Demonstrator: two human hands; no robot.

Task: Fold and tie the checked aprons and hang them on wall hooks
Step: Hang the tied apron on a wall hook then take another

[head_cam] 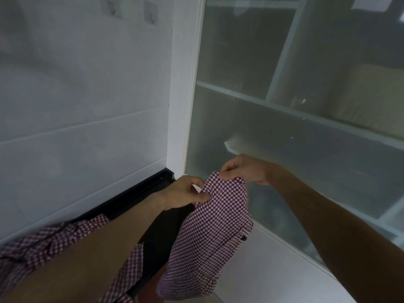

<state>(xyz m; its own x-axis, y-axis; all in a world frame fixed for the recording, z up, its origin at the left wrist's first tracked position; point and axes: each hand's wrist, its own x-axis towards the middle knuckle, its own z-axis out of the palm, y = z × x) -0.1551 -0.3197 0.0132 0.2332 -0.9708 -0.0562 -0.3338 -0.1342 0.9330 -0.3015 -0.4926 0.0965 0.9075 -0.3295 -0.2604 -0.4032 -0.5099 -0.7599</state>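
Apron (209, 232) hanging lengthwise from hands (209, 182)

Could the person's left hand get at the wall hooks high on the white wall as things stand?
Probably not yet. The left hand and right hand both pinch the top edge of the checked apron down low, while the blurred wall hooks sit far above. The way up looks free once it lifts.

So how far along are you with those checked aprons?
Nothing hangs on the wall hooks yet. In hand: left hand and right hand pinch the top edge of one apron, partly folded. Left: tying, hanging it, plus more checked cloth under the left arm.
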